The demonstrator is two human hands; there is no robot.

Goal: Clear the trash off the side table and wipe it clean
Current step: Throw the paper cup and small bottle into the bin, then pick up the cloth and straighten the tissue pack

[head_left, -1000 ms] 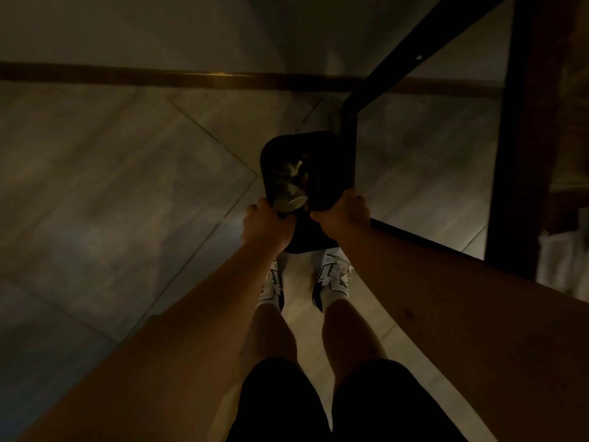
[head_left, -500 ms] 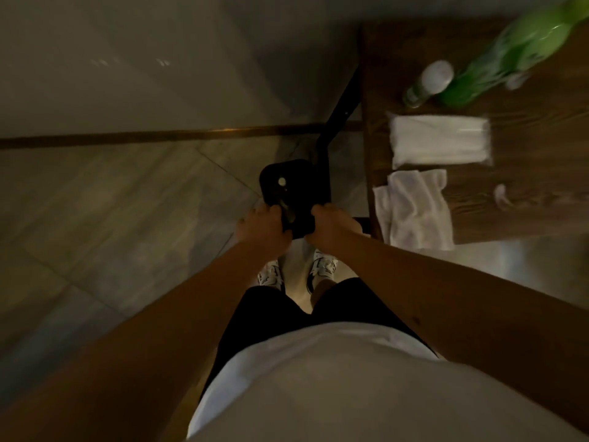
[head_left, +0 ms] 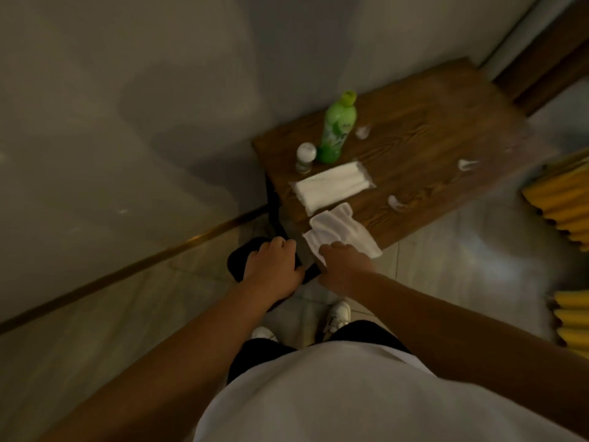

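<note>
While both hands, the left hand [head_left: 271,269] and right hand [head_left: 342,266], grip the black bin [head_left: 237,261] on the floor left of the side table [head_left: 430,135], lifting it could snag the overhanging white cloth [head_left: 338,229] and scatter the paper scraps [head_left: 395,202].

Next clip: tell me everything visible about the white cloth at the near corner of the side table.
The white cloth is a soft, towel-like rag, crumpled and loosely folded rather than flat. It lies on the near corner of the wooden side table, with one edge hanging over the table's front edge. A flat white packet lies just behind it. The right hand overlaps its overhanging edge; whether it grips the cloth cannot be told.
</note>
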